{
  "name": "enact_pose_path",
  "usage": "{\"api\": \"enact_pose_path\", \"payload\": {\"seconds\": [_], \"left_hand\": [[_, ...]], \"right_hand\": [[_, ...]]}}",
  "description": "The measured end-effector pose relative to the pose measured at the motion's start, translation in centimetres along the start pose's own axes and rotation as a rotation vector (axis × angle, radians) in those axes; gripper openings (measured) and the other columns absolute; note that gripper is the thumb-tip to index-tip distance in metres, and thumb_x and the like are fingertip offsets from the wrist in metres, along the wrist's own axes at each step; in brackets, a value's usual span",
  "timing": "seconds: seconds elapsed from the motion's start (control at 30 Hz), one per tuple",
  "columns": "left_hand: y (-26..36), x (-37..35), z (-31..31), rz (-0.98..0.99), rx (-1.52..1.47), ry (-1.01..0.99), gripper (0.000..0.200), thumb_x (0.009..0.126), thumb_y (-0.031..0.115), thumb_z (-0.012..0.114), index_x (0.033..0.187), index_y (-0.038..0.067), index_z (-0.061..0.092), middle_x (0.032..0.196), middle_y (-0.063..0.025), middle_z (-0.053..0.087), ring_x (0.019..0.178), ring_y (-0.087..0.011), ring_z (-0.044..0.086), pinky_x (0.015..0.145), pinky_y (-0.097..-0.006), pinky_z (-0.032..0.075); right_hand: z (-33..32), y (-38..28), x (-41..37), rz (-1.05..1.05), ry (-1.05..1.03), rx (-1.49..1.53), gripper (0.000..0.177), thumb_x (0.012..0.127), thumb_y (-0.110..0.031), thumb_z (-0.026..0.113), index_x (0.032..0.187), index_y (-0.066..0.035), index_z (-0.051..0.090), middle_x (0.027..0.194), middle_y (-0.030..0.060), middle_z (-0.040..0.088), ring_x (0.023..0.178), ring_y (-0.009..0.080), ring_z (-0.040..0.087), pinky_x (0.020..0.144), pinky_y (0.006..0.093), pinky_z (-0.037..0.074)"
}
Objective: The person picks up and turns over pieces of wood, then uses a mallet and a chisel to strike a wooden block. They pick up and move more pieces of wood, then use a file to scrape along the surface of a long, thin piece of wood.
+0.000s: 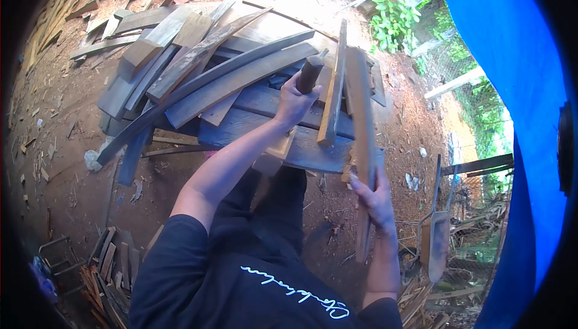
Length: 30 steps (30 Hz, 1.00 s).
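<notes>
My left hand (296, 101) is closed around a dark, thick, rounded object (311, 73) with a small pointed tip, held above the wooden bench (241, 127). What kind of object it is cannot be made out. At the bench's right end my right hand (376, 201) grips a long wooden plank (361, 109) near its lower part. That plank slants away from me, past the bench edge. Just left of it, a narrower wood strip (334, 88) lies across the bench. Several boards (241, 82) are heaped on the bench's left side.
Scrap wood (111, 269) is piled at the lower left, with more at the upper left. A wheelbarrow (438, 241) stands at the right, near a wire fence (475, 97) and a blue tarp (500, 46). Wood chips litter the dirt ground (66, 148).
</notes>
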<state>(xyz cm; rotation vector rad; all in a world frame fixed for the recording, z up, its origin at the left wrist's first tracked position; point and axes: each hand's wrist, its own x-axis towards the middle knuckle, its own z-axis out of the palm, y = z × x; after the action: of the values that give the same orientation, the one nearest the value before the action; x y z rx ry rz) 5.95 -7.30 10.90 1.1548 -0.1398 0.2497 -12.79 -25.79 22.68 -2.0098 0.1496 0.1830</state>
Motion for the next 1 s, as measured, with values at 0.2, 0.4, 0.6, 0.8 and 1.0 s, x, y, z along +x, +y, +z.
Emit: {"api": "enact_pose_path", "payload": {"seconds": [0.2, 0.4, 0.6, 0.8, 1.0], "left_hand": [[-0.3, -0.1, 0.9, 0.05, 0.056, -0.021, 0.023, 0.084, 0.012, 0.073, 0.101, 0.004, 0.059, 0.082, 0.0011, 0.061, 0.077, -0.0061, 0.058, 0.075, -0.0238, 0.049], [-0.3, -0.3, 0.9, 0.056, 0.059, -0.048, 0.03, 0.084, 0.015, 0.071, 0.108, 0.001, 0.061, 0.089, -0.0021, 0.063, 0.083, -0.0076, 0.058, 0.076, -0.0255, 0.049], [0.1, -0.5, 1.0, 0.038, 0.095, -0.05, 0.02, 0.085, 0.012, 0.071, 0.099, 0.004, 0.059, 0.083, 0.0013, 0.06, 0.077, -0.0059, 0.057, 0.076, -0.0242, 0.048], [0.2, -0.5, 0.9, 0.059, 0.111, -0.079, 0.026, 0.083, 0.015, 0.072, 0.104, 0.002, 0.063, 0.086, -0.0027, 0.064, 0.079, -0.0075, 0.058, 0.074, -0.0265, 0.049], [0.3, -0.5, 1.1, 0.094, 0.103, -0.053, 0.02, 0.085, 0.011, 0.071, 0.101, 0.004, 0.06, 0.081, 0.0025, 0.058, 0.074, -0.0045, 0.054, 0.071, -0.0227, 0.047]], "right_hand": [[-1.5, -3.9, -2.3, -0.113, 0.142, 0.156, 0.063, 0.073, -0.034, 0.078, 0.117, -0.001, 0.048, 0.082, 0.0034, 0.055, 0.063, 0.0094, 0.055, 0.057, 0.023, 0.047], [-1.4, -6.2, -3.4, -0.305, 0.185, 0.253, 0.071, 0.069, -0.038, 0.08, 0.118, 0.0, 0.047, 0.066, 0.0013, 0.052, 0.053, 0.0063, 0.052, 0.051, 0.0178, 0.045], [-0.7, -6.6, -3.4, -0.336, 0.201, 0.316, 0.074, 0.066, -0.041, 0.082, 0.117, 0.001, 0.047, 0.066, 0.0006, 0.051, 0.052, 0.0063, 0.051, 0.05, 0.0174, 0.046], [-0.2, -5.9, -2.7, -0.271, 0.188, 0.29, 0.074, 0.065, -0.042, 0.082, 0.118, -0.001, 0.049, 0.066, 0.0001, 0.05, 0.053, 0.0061, 0.051, 0.05, 0.0179, 0.043], [-0.1, -5.3, -2.1, -0.206, 0.152, 0.245, 0.074, 0.066, -0.042, 0.082, 0.119, -0.001, 0.049, 0.066, -0.0012, 0.05, 0.053, 0.006, 0.049, 0.05, 0.0189, 0.042]]}}
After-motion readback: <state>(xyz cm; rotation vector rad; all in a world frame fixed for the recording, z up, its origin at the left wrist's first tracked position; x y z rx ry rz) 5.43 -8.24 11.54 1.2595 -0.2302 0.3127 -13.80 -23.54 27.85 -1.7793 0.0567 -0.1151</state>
